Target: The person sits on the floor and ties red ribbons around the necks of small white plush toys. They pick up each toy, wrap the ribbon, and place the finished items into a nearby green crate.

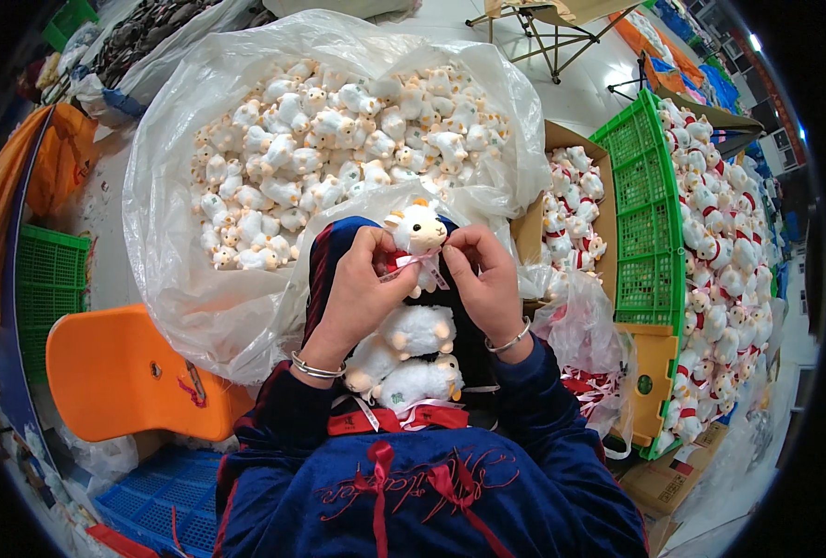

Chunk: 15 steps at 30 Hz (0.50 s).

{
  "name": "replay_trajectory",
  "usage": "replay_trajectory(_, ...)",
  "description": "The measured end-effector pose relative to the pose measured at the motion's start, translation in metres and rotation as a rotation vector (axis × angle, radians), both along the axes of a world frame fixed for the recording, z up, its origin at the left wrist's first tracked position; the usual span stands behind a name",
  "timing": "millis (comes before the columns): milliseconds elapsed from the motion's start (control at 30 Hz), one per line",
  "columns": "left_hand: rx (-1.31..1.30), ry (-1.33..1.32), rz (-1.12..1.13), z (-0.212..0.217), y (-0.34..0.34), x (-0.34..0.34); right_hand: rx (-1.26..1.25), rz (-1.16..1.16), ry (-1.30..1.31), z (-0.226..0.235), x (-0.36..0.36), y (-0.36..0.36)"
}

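Head cam: L hand [364, 290] grips white plush toy [418, 229] at neck, above other plush toys [419, 331]; R hand [487, 286], fingers bent in by chin — can't tell if gripping. L fingertips partly hidden — toy's lower body too.

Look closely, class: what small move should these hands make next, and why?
Probably gently straighten the pale pink ribbon on the white plush lamb: the left hand and right hand both have fingers close around its neck, and a ribbon tail hangs slantwise down its front.
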State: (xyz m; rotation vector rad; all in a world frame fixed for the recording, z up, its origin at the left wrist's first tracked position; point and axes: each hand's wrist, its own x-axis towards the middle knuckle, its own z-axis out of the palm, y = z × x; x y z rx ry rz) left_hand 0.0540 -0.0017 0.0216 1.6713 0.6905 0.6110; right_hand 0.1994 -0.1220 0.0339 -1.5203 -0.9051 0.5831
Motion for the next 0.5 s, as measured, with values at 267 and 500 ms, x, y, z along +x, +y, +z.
replay_trajectory(267,-0.188,-0.073,-0.012,-0.005,0.010,-0.001,0.006,0.057,-0.240,0.010,-0.004,0.014)
replay_trajectory(500,-0.235,-0.083,-0.025,-0.004,0.012,-0.001,0.048,0.115,-0.314,0.008,0.002,0.021)
